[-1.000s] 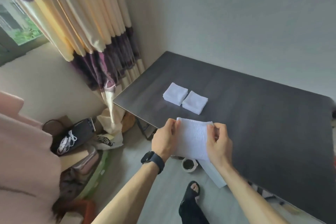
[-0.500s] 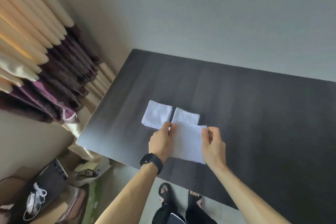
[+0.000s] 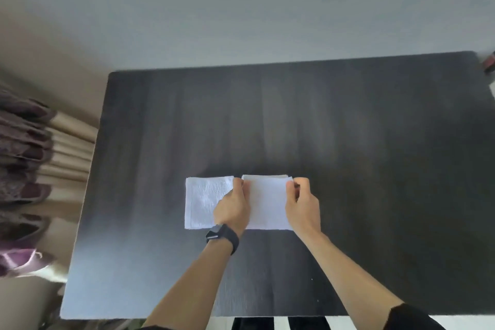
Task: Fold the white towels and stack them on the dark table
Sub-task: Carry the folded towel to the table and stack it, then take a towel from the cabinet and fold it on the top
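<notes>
A folded white towel (image 3: pixel 267 203) lies on top of another folded towel, whose far edge (image 3: pixel 265 176) peeks out, in the middle of the dark table (image 3: pixel 375 142). My left hand (image 3: pixel 233 206), with a black watch on the wrist, pinches the top towel's far left corner. My right hand (image 3: pixel 302 203) pinches its far right corner. A second folded white towel (image 3: pixel 203 201) lies flat just to the left, partly under my left hand.
A striped beige and purple curtain (image 3: pixel 34 169) hangs off the table's left edge. The grey wall (image 3: pixel 267 8) runs along the table's far edge. A small red object (image 3: pixel 490 63) shows past the far right corner.
I have carried the held towel forward over the table and set it down onto the right-hand folded towel. The view has swung to face the table squarely.
</notes>
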`<act>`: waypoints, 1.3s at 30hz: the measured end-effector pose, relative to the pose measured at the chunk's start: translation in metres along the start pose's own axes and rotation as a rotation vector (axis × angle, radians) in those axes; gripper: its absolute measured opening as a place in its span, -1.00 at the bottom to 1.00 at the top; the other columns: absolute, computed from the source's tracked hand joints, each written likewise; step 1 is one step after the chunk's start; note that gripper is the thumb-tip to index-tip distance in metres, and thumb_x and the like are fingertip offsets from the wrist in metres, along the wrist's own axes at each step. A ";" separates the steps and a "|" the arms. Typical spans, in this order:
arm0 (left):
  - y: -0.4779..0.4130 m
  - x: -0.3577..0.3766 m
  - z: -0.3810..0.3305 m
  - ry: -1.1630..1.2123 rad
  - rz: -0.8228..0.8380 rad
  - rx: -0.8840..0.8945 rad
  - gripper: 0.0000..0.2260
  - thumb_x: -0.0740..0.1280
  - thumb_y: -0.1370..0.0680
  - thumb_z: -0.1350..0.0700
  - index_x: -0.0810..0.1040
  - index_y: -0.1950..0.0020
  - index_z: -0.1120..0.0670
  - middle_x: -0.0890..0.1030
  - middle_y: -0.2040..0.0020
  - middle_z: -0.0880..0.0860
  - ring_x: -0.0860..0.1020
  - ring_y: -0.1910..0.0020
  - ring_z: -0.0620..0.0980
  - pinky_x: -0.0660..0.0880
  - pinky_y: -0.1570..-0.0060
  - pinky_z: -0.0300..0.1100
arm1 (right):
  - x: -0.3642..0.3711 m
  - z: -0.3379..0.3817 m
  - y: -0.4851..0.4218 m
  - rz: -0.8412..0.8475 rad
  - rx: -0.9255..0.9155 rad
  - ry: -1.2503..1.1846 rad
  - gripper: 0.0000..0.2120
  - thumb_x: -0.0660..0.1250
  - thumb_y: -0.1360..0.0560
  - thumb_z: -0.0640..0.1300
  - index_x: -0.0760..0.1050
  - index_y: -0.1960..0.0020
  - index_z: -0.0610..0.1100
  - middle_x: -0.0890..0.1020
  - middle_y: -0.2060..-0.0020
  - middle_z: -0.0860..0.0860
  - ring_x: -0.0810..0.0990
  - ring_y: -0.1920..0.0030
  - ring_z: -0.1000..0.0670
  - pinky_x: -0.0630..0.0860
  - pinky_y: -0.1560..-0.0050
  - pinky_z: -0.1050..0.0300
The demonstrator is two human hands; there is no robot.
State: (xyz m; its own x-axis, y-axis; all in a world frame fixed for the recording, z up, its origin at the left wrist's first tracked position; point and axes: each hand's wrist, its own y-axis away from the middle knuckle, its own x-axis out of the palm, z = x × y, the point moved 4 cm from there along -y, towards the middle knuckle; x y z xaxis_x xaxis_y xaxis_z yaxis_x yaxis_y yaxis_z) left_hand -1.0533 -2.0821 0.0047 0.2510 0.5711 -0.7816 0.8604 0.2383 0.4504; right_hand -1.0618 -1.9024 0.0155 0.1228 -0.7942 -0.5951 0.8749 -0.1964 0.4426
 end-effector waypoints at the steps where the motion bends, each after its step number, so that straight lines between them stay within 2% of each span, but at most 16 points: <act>1: -0.005 0.004 0.002 -0.013 0.009 0.010 -0.86 -0.05 -0.69 -0.01 0.24 -0.09 -0.01 0.57 0.23 0.01 0.56 0.23 0.13 0.53 0.17 0.03 | 0.005 -0.002 -0.004 -0.012 0.007 0.003 -0.80 0.06 -0.67 0.07 0.36 -0.13 -0.02 0.59 0.16 0.07 0.53 0.20 0.15 0.39 0.32 0.19; 5: -0.011 0.010 0.005 -0.037 0.023 -0.008 -0.83 -0.05 -0.70 0.02 0.26 -0.18 0.04 0.58 0.21 0.02 0.56 0.23 0.13 0.49 0.19 -0.04 | 0.016 -0.013 -0.014 -0.022 0.027 0.027 -0.80 0.07 -0.66 0.09 0.38 -0.12 0.02 0.60 0.20 0.10 0.56 0.17 0.06 0.50 0.16 0.03; 9: -0.013 0.011 0.006 0.008 0.039 -0.009 -0.83 -0.02 -0.70 0.01 0.27 -0.19 0.04 0.59 0.20 0.04 0.56 0.24 0.13 0.50 0.20 -0.04 | 0.023 -0.016 -0.019 -0.045 0.041 0.078 -0.82 0.08 -0.65 0.13 0.38 -0.09 0.08 0.58 0.22 0.16 0.57 0.15 0.00 0.53 0.14 0.01; 12: -0.013 0.006 0.006 0.089 0.043 -0.005 -0.80 -0.03 -0.69 -0.09 0.28 -0.10 -0.01 0.57 0.21 0.02 0.55 0.27 0.12 0.56 0.18 0.04 | 0.021 -0.019 -0.021 -0.079 0.035 0.088 -0.81 0.10 -0.63 0.16 0.41 -0.11 0.12 0.57 0.19 0.17 0.57 0.12 0.03 0.53 0.13 0.02; 13: -0.011 0.004 0.005 0.102 0.038 0.001 -0.80 -0.02 -0.69 -0.11 0.28 -0.11 -0.03 0.59 0.15 0.01 0.56 0.25 0.11 0.56 0.17 0.05 | 0.019 -0.019 -0.020 -0.097 0.029 0.087 -0.80 0.12 -0.62 0.17 0.42 -0.13 0.13 0.56 0.17 0.17 0.56 0.12 0.05 0.54 0.12 0.02; 15: -0.006 -0.001 0.005 0.055 -0.024 0.029 -0.75 0.05 -0.67 -0.13 0.31 -0.26 -0.05 0.57 -0.09 0.00 0.59 0.16 0.14 0.54 0.20 -0.02 | 0.015 -0.021 -0.016 -0.130 0.027 0.083 -0.76 0.16 -0.60 0.19 0.43 -0.19 0.14 0.52 0.09 0.18 0.54 0.12 0.10 0.54 0.11 0.03; 18: 0.006 -0.008 0.003 -0.129 -0.210 0.267 -0.63 0.25 -0.60 -0.06 0.39 -0.39 0.01 0.50 -0.26 0.05 0.59 -0.01 0.12 0.52 0.28 -0.07 | 0.010 -0.023 -0.002 -0.212 -0.046 0.118 -0.68 0.23 -0.59 0.12 0.44 -0.28 0.02 0.50 -0.15 0.12 0.54 -0.05 0.06 0.57 -0.01 0.02; 19: 0.009 -0.007 0.003 -0.195 -0.254 0.370 -0.58 0.29 -0.57 -0.05 0.42 -0.40 0.03 0.50 -0.30 0.07 0.57 -0.08 0.12 0.54 0.18 -0.03 | 0.009 -0.021 0.005 -0.252 -0.137 0.187 -0.68 0.23 -0.60 0.09 0.45 -0.29 -0.02 0.50 -0.23 0.07 0.51 -0.16 0.02 0.56 -0.11 0.02; 21: 0.009 0.001 0.003 -0.318 -0.220 0.508 -0.47 0.28 -0.55 -0.09 0.36 -0.50 0.04 0.39 -0.48 0.04 0.45 -0.35 0.09 0.46 -0.18 0.06 | 0.016 -0.014 0.015 -0.275 -0.350 0.375 -0.64 0.17 -0.63 0.03 0.45 -0.36 -0.08 0.45 -0.39 -0.01 0.42 -0.34 -0.03 0.43 -0.29 0.04; 22: 0.007 0.006 0.004 -0.366 -0.175 0.532 -0.43 0.24 -0.57 -0.12 0.28 -0.55 0.03 0.29 -0.55 0.02 0.32 -0.48 0.06 0.34 -0.34 0.10 | 0.023 -0.012 0.017 -0.244 -0.430 0.464 -0.59 0.12 -0.64 0.02 0.40 -0.43 -0.09 0.39 -0.46 -0.03 0.35 -0.43 -0.04 0.35 -0.35 0.03; 24: 0.000 0.016 0.007 -0.419 -0.119 0.537 -0.40 0.15 -0.62 -0.16 0.14 -0.61 0.02 0.11 -0.62 -0.01 0.10 -0.59 0.02 0.10 -0.49 0.14 | 0.038 -0.010 0.013 -0.153 -0.472 0.613 -0.49 -0.03 -0.66 0.03 0.22 -0.56 -0.11 0.21 -0.57 -0.06 0.17 -0.56 -0.06 0.23 -0.45 -0.04; 26: -0.008 0.022 0.010 -0.443 -0.084 0.509 -0.41 0.07 -0.65 -0.18 0.07 -0.62 0.03 0.03 -0.63 -0.03 0.01 -0.60 -0.01 -0.02 -0.52 0.16 | 0.047 -0.014 0.001 -0.086 -0.405 0.696 -0.45 -0.14 -0.67 0.04 0.06 -0.61 -0.11 0.06 -0.61 -0.04 0.01 -0.60 -0.04 0.17 -0.50 -0.12; 28: -0.015 0.027 0.013 -0.470 -0.053 0.491 -0.41 0.02 -0.65 -0.19 0.04 -0.63 0.03 0.00 -0.63 -0.05 -0.02 -0.60 -0.01 -0.06 -0.52 0.17 | 0.051 -0.020 -0.011 -0.044 -0.350 0.723 -0.45 -0.19 -0.67 0.05 -0.01 -0.62 -0.12 0.00 -0.61 -0.03 -0.06 -0.60 -0.03 0.17 -0.52 -0.16; 32: -0.022 0.032 0.014 -0.472 -0.046 0.462 -0.38 0.01 -0.64 -0.22 0.00 -0.63 0.01 0.00 -0.63 -0.05 -0.03 -0.60 0.00 -0.08 -0.52 0.20 | 0.053 -0.026 -0.020 -0.012 -0.364 0.754 -0.45 -0.17 -0.67 0.05 -0.05 -0.62 -0.11 0.01 -0.61 -0.02 -0.05 -0.60 -0.04 0.14 -0.52 -0.18; 35: -0.024 0.034 0.015 -0.469 -0.035 0.465 -0.38 0.01 -0.64 -0.24 0.00 -0.63 0.01 -0.01 -0.62 -0.04 -0.03 -0.60 0.00 -0.08 -0.52 0.20 | 0.056 -0.028 -0.019 0.001 -0.366 0.762 -0.45 -0.25 -0.67 0.08 -0.11 -0.62 -0.08 -0.02 -0.61 0.00 -0.08 -0.60 -0.03 0.08 -0.53 -0.16; 39: -0.024 0.036 0.014 -0.494 -0.008 0.441 -0.38 -0.02 -0.64 -0.24 -0.01 -0.63 0.02 -0.01 -0.63 -0.03 -0.03 -0.60 0.00 -0.07 -0.53 0.21 | 0.055 -0.027 -0.019 0.029 -0.334 0.736 -0.43 -0.29 -0.66 0.11 -0.07 -0.62 -0.07 0.00 -0.61 0.00 -0.03 -0.60 -0.04 0.09 -0.51 -0.16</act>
State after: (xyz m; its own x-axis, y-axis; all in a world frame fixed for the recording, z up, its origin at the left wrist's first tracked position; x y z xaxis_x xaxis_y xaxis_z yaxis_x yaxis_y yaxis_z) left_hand -1.0593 -2.0782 -0.0401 0.3274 0.1177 -0.9375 0.9377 -0.1625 0.3071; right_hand -1.0590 -1.9267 -0.0443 0.3229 -0.1915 -0.9268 0.9460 0.0929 0.3104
